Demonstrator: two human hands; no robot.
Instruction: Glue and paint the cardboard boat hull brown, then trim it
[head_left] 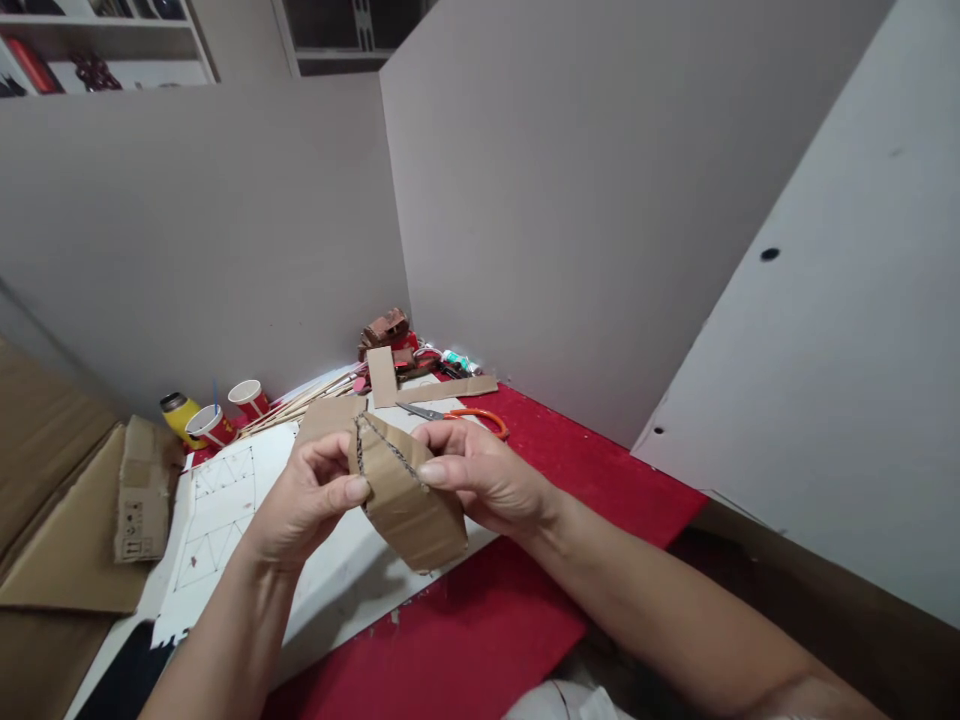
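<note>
A folded piece of brown corrugated cardboard (412, 510) is held up over the table between both hands. Its cut edges show dark, ragged fluting along the top. My left hand (311, 500) pinches its left side, thumb on the near face. On the upper right edge, my right hand (480, 470) grips it with thumb in front and fingers behind. Just behind the right hand lie scissors (480, 415) with orange handles. Another flat cardboard piece (330, 415) is behind the left hand, partly hidden.
White paper with drawn truss lines (217, 510) covers the left of the red table (540, 450). Thin wooden sticks (307, 400), paper cups (247, 398), a yellow bottle (178, 415) and cardboard strips (450, 388) stand or lie behind. Cardboard boxes (75, 530) crowd the left; grey panels (525, 200) enclose the back.
</note>
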